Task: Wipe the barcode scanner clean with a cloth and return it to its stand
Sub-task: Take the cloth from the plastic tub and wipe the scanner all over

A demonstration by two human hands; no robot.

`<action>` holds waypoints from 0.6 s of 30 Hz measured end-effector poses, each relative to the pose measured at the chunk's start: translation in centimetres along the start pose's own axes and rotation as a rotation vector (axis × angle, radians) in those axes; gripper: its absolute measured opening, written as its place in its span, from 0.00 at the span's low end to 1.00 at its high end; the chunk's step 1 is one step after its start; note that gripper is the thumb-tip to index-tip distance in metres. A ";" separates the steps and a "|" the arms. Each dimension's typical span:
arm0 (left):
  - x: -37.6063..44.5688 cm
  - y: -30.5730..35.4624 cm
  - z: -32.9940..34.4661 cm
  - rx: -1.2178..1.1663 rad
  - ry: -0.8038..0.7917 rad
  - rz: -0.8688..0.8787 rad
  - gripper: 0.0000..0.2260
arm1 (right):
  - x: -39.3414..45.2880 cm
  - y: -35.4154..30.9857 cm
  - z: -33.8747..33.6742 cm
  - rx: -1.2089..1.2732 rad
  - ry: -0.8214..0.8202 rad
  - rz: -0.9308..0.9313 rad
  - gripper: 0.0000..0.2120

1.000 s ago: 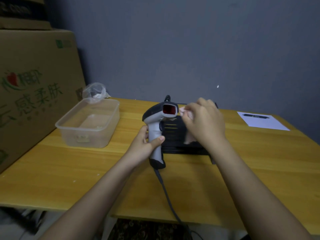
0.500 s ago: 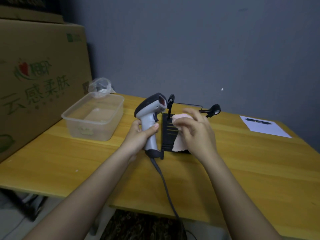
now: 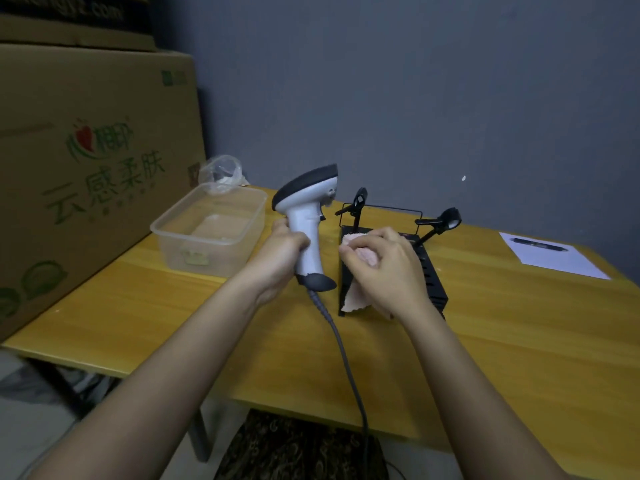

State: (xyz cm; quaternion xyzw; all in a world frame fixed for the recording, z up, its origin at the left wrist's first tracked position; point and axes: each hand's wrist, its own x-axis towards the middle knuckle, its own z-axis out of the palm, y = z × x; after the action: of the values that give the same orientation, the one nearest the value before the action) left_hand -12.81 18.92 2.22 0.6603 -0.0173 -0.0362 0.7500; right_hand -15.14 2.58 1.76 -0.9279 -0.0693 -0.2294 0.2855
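Barcode scanner point(image 3: 306, 220) stands upright in the left hand point(image 3: 282, 252), whose fingers are closed round the white grip, the dark-topped head pointing right and the dark foot of the handle hanging just above the table point(image 3: 502, 341); its grey cable point(image 3: 346, 362) runs down from the foot, across the wood and over the near edge; the right hand point(image 3: 388, 271) is curled shut on a bunched pale pink cloth point(image 3: 356, 271), a loose corner of which droops below the palm; cloth and scanner are near each other but apart, with a narrow gap between them; behind and under the right hand lies the black slotted stand point(image 3: 431, 271), with two small black clip arms rising from it, one by the scanner's head and one further right; to the left sits a clear plastic container point(image 3: 211, 230), with a crumpled clear bag point(image 3: 221, 173) behind it; large cardboard boxes point(image 3: 86, 161) fill the left side; at the far right corner a pen point(image 3: 538, 244) rests on a white sheet of paper point(image 3: 554, 259).
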 end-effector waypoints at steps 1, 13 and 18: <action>0.0 0.1 0.0 0.027 -0.017 0.012 0.22 | 0.0 -0.2 -0.1 -0.039 -0.028 -0.010 0.16; 0.1 0.7 2.2 0.030 0.006 0.111 0.19 | -0.5 -1.6 0.4 -0.309 -0.092 -0.102 0.28; 0.1 0.7 2.4 0.038 -0.048 0.102 0.17 | -0.9 -1.2 0.3 -0.081 -0.051 -0.027 0.19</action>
State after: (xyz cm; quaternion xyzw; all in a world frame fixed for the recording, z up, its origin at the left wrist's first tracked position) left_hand -12.81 16.64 3.18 0.6714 -0.0697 -0.0135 0.7377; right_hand -16.16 3.79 1.71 -0.9434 -0.0796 -0.2119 0.2426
